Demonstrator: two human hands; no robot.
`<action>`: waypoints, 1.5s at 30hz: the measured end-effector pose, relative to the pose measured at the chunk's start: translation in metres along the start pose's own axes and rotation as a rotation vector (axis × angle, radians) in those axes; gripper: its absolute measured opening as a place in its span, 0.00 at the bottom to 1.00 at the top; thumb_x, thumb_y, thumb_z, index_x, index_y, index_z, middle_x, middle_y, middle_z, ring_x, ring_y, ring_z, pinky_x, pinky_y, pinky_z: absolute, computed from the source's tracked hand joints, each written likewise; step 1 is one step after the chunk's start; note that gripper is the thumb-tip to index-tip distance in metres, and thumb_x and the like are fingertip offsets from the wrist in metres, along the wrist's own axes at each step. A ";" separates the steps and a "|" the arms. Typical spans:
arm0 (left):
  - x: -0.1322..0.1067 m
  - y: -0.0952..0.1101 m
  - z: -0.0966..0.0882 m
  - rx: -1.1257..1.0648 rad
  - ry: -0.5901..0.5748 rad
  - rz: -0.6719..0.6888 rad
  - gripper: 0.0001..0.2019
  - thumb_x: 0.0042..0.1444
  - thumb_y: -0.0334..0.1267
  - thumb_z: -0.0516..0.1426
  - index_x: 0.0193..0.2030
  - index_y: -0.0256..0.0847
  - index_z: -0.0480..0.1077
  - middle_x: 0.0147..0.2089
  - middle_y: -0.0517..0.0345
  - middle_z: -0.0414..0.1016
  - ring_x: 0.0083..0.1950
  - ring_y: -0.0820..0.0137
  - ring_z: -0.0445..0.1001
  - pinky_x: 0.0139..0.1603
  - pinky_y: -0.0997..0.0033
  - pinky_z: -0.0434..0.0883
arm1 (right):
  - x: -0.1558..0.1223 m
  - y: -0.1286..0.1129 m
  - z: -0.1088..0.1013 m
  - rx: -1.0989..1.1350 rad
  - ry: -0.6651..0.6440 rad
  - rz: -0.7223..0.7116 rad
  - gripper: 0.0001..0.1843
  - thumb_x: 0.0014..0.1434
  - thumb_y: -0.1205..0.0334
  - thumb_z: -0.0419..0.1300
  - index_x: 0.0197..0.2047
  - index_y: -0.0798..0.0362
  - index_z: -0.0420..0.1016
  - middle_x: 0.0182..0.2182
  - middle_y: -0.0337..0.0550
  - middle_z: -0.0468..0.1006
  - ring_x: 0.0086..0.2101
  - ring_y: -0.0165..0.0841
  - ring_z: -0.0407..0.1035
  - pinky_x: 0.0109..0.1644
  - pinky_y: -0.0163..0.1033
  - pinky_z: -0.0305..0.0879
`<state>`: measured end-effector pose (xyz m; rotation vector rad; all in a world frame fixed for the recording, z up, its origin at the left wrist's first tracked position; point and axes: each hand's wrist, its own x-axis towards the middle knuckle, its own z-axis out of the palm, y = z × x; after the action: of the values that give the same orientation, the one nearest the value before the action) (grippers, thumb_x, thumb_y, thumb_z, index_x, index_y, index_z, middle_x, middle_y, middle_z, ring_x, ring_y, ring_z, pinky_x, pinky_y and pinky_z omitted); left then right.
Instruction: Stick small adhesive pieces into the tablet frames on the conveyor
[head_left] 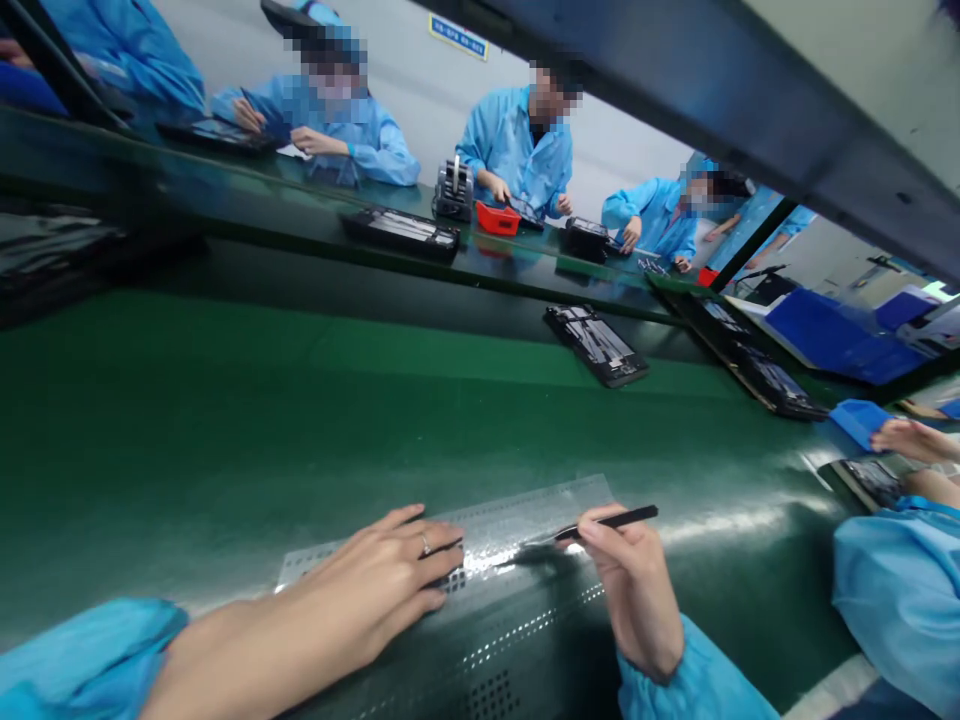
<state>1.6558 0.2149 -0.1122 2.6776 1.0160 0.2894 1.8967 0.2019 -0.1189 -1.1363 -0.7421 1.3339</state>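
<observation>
My left hand [386, 570] lies flat on a clear plastic sheet [540, 510], its fingers stretched out and a ring on one of them. Rows of small dark squares [454, 580] show on the sheet beside the fingertips. In a pinch, my right hand [626, 560] holds black tweezers [634, 516], whose thin tips point left over the shiny middle of the sheet. Whether the tips touch the sheet I cannot tell, because of glare. Closer to me lies more clear sheet with a row of bright dots and a block of dark squares [493, 695].
Beyond the green bench surface [300, 400] lies an opened tablet-like device [596, 343]. A long tray with similar devices [750, 355] stands at the right. A co-worker's hand [915, 440] is near a blue bin [859, 422]. Several people in blue work across the raised shelf.
</observation>
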 end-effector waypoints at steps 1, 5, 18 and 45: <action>0.004 0.002 -0.012 -0.022 -0.005 -0.019 0.13 0.61 0.36 0.50 0.50 0.48 0.69 0.53 0.60 0.71 0.55 0.66 0.69 0.56 0.66 0.65 | 0.005 -0.009 -0.006 0.008 0.009 -0.035 0.07 0.39 0.62 0.68 0.21 0.56 0.76 0.21 0.39 0.74 0.26 0.30 0.71 0.35 0.32 0.67; 0.032 0.011 -0.062 -0.152 -0.022 -0.095 0.13 0.61 0.44 0.51 0.51 0.53 0.69 0.52 0.66 0.72 0.53 0.67 0.70 0.52 0.73 0.67 | 0.036 -0.047 -0.033 0.036 0.072 -0.182 0.09 0.37 0.63 0.70 0.22 0.58 0.76 0.23 0.39 0.75 0.27 0.31 0.73 0.35 0.33 0.69; 0.204 -0.021 -0.037 0.037 -0.028 -0.256 0.13 0.60 0.41 0.55 0.48 0.36 0.68 0.48 0.51 0.71 0.49 0.64 0.71 0.50 0.57 0.68 | 0.185 -0.104 -0.086 0.148 0.316 -0.290 0.08 0.60 0.61 0.56 0.36 0.59 0.70 0.32 0.39 0.74 0.31 0.27 0.70 0.36 0.37 0.70; 0.247 -0.119 -0.010 0.348 0.048 -0.516 0.16 0.60 0.41 0.55 0.52 0.36 0.64 0.51 0.50 0.66 0.49 0.62 0.69 0.48 0.55 0.69 | 0.285 -0.034 -0.007 0.065 0.210 -0.083 0.14 0.60 0.58 0.56 0.46 0.57 0.68 0.42 0.45 0.72 0.40 0.32 0.70 0.43 0.44 0.68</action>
<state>1.7610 0.4683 -0.1167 2.5678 1.8642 0.0746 1.9566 0.4813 -0.1428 -1.1605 -0.5823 1.1409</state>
